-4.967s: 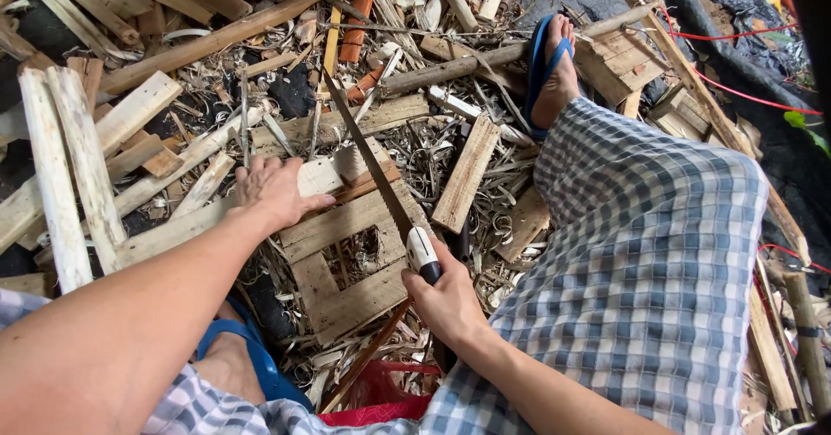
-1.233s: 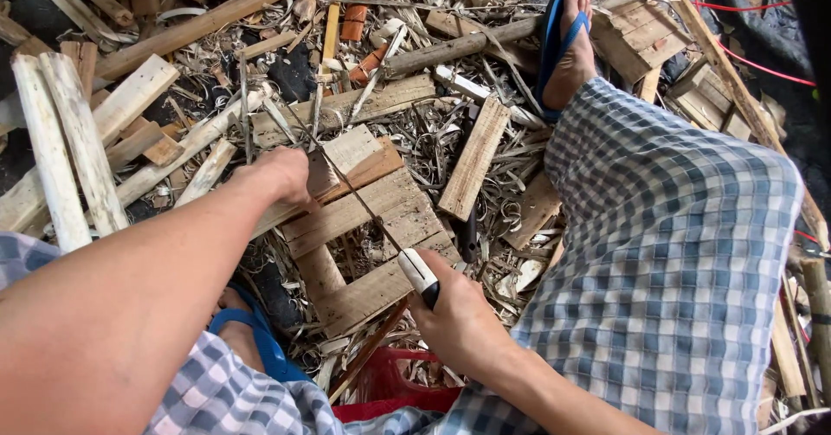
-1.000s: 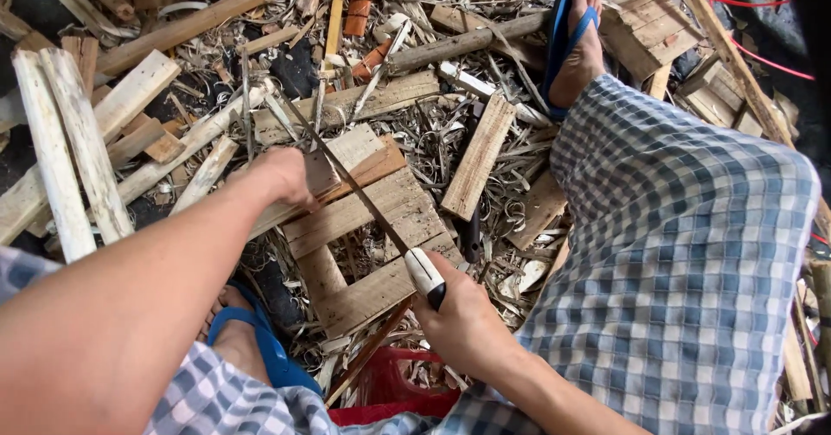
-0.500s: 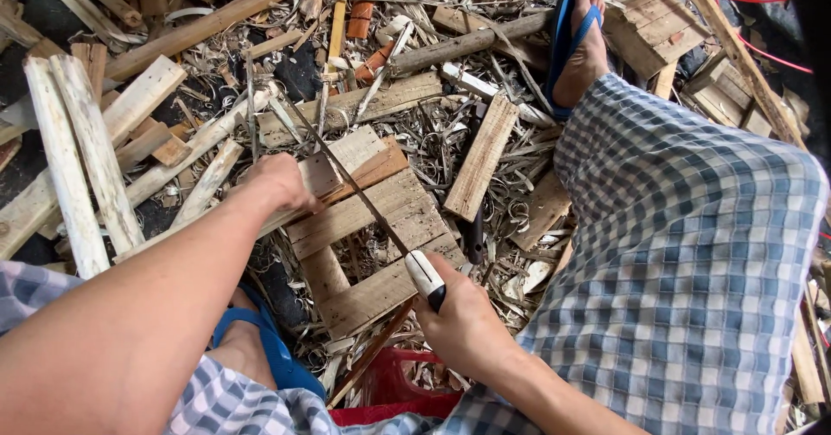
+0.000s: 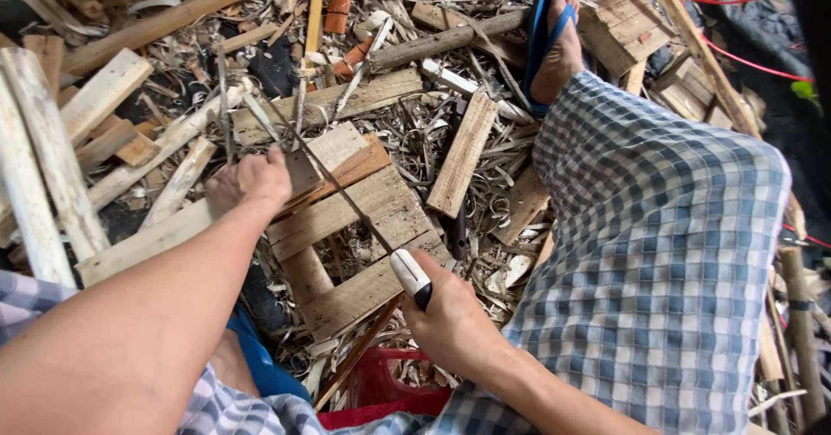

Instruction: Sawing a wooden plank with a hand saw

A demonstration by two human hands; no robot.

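**Hand saw at work on a wooden frame amid scrap timber**

Scrap wood covers the ground: loose boards, sticks, curled shavings and broken slats lie heaped on all sides of a small wooden frame [image 5: 346,227] made of nailed planks.

Right hand [image 5: 450,322]: fingers are closed fully around the handle of a hand saw [image 5: 346,201], whose grip is white with a black end. The handle sits at the near right edge of the frame. The thin blade runs from there diagonally up and left across the frame's planks, its far end reaching past the frame's upper left corner.

Left hand [image 5: 249,184]: fingers are curled down and pressed onto the upper left corner of the frame, just beside the blade. Whether they hook under the plank edge cannot be told.

Around the frame: a short loose plank [image 5: 463,154] lies just to its right, tilted. A long pale board [image 5: 147,240] extends left from under the left hand. A red plastic object [image 5: 381,383] shows below the frame, partly hidden by the right wrist. Well beyond the frame, at upper right, a foot in a blue sandal [image 5: 554,37] rests on a round pole [image 5: 450,41]. A knee in checked cloth [image 5: 666,227] rises to the right of the frame.
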